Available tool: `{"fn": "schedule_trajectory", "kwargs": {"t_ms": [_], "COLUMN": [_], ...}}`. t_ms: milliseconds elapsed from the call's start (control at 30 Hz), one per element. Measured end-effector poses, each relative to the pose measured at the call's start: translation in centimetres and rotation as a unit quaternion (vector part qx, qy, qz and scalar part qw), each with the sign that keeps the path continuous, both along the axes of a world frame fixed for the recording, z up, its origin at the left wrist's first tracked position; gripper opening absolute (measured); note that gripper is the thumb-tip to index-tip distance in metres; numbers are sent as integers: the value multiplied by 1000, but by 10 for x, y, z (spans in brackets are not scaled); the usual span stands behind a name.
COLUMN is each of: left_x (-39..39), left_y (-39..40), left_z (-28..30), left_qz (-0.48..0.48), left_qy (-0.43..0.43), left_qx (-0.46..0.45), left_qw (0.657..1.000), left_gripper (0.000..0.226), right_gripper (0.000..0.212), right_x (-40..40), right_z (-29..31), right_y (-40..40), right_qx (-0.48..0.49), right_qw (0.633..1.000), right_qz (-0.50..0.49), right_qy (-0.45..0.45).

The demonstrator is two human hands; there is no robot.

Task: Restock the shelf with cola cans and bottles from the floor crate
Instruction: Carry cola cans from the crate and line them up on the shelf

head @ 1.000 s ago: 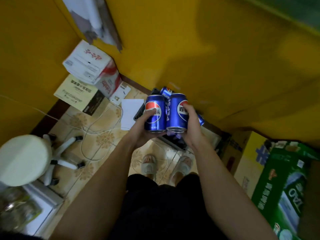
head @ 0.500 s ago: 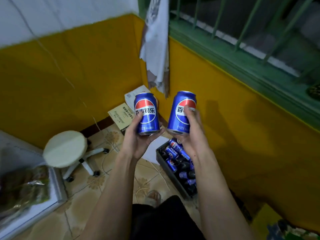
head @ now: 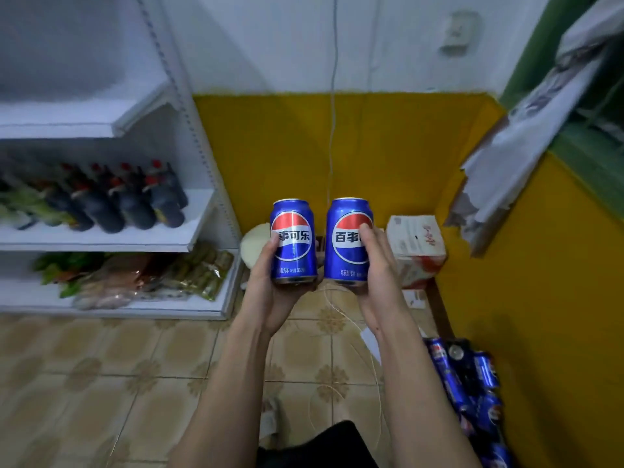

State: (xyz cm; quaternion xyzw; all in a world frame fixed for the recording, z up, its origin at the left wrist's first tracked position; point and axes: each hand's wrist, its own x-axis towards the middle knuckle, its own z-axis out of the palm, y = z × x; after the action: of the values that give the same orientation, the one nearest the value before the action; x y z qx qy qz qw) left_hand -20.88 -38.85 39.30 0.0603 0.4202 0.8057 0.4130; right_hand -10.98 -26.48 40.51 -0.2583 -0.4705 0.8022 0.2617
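Note:
My left hand point(head: 266, 282) grips an upright blue cola can point(head: 293, 241), and my right hand point(head: 380, 268) grips a second blue cola can point(head: 347, 241) beside it; both are held at chest height in the middle of the view. The floor crate point(head: 469, 390) with several more blue cans lies at the lower right by the yellow wall. The white shelf point(head: 101, 238) stands at the left, its middle board holding dark bottles point(head: 135, 201) with red caps.
Packaged snacks point(head: 145, 278) fill the bottom shelf board. A white stool point(head: 253, 244) peeks out behind the left can. A white and red carton point(head: 417, 248) sits in the corner. A loose white cable point(head: 341, 312) runs over the tiled floor.
My view has swung left from the yellow wall and crate toward the shelf. Both hands keep their cans and now hold them level, side by side.

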Motion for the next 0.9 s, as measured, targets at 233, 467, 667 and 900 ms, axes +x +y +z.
{"fn": "schedule_trajectory", "kwargs": {"t_ms": [233, 467, 667, 900], "left_x": [-61, -142, -214, -262], "left_y": [-116, -256, -384, -495], "left_z": [11, 13, 13, 12], "left_qz": [144, 255, 334, 419], "left_qy": [23, 40, 56, 51], "left_qx": [0, 3, -5, -20], "left_qw": [989, 966, 941, 906], "left_gripper": [60, 54, 50, 62], "right_gripper": [41, 25, 42, 36], "right_x": [-94, -207, -303, -382], "right_z": [17, 19, 22, 18], "right_y": [-96, -228, -356, -462], "right_qx": [18, 51, 53, 41], "right_qw": [993, 971, 948, 915], "right_qz": [114, 232, 313, 400], "right_qy": [-16, -32, -23, -15]}}
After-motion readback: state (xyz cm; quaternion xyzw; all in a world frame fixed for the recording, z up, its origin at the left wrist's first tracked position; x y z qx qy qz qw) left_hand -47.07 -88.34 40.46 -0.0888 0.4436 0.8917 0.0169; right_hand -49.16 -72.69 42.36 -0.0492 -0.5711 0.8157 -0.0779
